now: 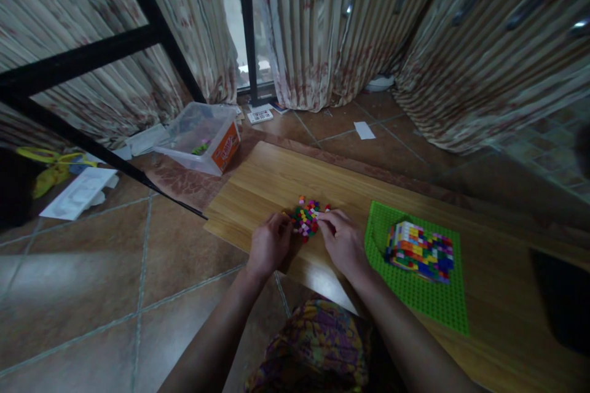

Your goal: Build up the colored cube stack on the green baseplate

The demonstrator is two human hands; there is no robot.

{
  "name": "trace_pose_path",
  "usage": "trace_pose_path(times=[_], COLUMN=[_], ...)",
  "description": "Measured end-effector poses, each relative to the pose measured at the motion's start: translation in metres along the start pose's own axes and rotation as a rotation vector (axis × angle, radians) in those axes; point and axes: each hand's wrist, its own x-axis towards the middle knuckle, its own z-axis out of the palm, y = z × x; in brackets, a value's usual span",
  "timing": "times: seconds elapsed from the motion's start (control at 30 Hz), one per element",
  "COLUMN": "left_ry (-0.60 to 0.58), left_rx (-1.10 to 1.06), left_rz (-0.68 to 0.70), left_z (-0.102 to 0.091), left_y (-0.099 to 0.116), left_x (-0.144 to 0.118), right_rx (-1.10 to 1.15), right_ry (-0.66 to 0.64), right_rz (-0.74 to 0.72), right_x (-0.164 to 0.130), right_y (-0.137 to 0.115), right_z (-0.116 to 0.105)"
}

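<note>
Bending both hands in over a pile of small coloured bricks on a wooden tabletop.
Reaching forward with forearms angled inward; curling the left hand at the pile's left side, with thumb and fingers drawn together, and bringing the right hand in opposite, with thumb and forefinger close; too small to tell whether pinching any brick. Further right, on a green baseplate, a multicoloured brick build; around, a clear plastic box, brown floor tiles and patterned curtains.
</note>
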Motion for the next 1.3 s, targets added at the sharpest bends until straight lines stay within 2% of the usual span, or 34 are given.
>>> trace_pose_path(times=[0.17, 0.37, 0.63, 0.83, 0.9, 1.03, 1.2, 1.3], left_ry=[-0.031, -0.056, -0.052, -0.024, -0.073, -0.268, -0.403, -0.435], left_rx=[-0.004, -0.028, -0.066, -0.206, -0.313, -0.552, -0.799, -0.897], left_rz=[0.026, 0.015, 0.013, -0.071, -0.107, -0.133, -0.285, -0.360], left_z=[0.002, -0.001, 0.000, -0.004, -0.007, -0.007, 0.002, 0.006], left_y=[0.000, 0.001, 0.001, 0.009, 0.016, 0.030, 0.038, 0.039], left_x=[-0.003, -0.006, -0.006, -0.006, -0.008, -0.018, -0.041, -0.051], right_rx=[-0.166, -0.286, -0.257, -0.150, -0.072, 0.052, 0.198, 0.310], right_ry=[-0.048, -0.091, -0.055, -0.002, -0.034, -0.120, -0.135, -0.151], right_rz=[0.029, 0.060, 0.076, -0.030, -0.070, -0.083, 0.054, 0.149], right_x=[0.011, 0.024, 0.024, 0.012, 0.002, -0.025, -0.060, -0.071], right_y=[0.003, 0.003, 0.004, -0.006, -0.016, -0.034, -0.039, -0.037], right_z=[-0.005, -0.002, 0.008, -0.004, -0.010, -0.020, -0.024, -0.024])
